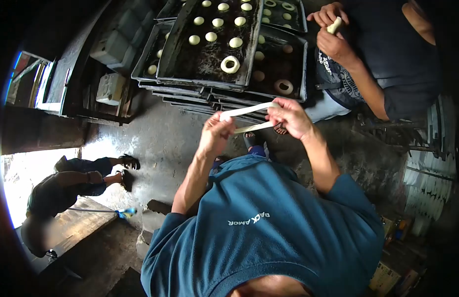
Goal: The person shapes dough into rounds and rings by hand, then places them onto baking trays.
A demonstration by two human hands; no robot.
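Observation:
A pale dough ring (250,109) is stretched into a long loop in the air between my hands. My left hand (215,132) grips its left end, with fingers curled round the dough. At the other end my right hand (289,118) pinches the loop between thumb and fingers. Just beyond my hands is a dark baking tray (209,57), on top of a stack of trays. It bears several round dough balls (211,36) and one dough ring (230,64) near its front right corner.
Beside it, another tray (304,74) holds dough pieces and a shaded ring (283,87). At right, a co-worker's hands (333,42) hold a piece of dough (334,25). Another person (56,190) is at the left by a bright opening. White containers (110,89) stand at upper left.

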